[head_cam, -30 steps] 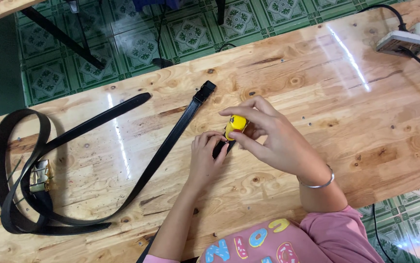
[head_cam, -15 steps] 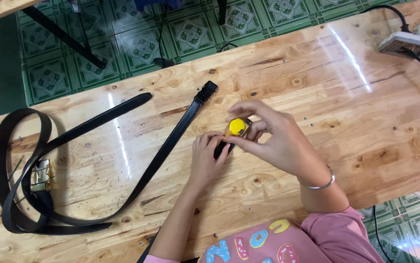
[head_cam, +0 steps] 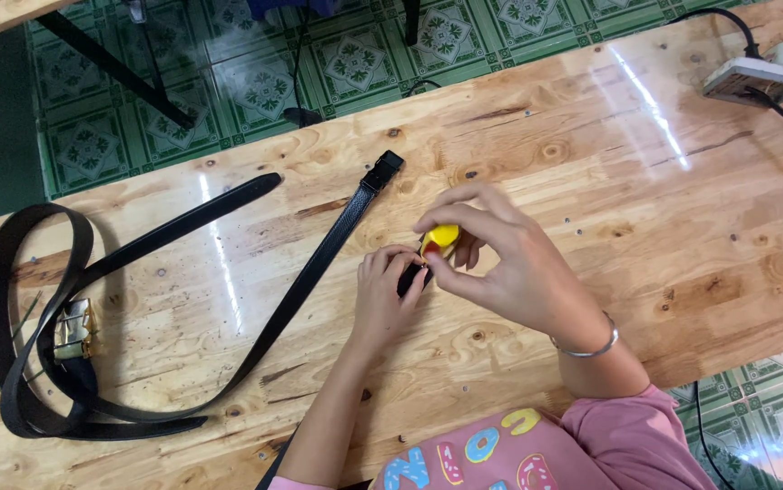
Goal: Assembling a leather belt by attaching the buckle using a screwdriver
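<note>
Meanwhile, the right hand [head_cam: 509, 263] pinches a small yellow tool [head_cam: 441, 238] (light, rigid); the left hand [head_cam: 382, 295] presses the limp belt [head_cam: 319, 263] against the desk [head_cam: 682, 236].

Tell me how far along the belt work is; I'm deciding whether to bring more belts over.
Looks done: one black belt with a metal buckle lies coiled aside. In hand: the left hand pins a second belt; the right hand holds a yellow tool to it. No buckle shows on this belt.
</note>
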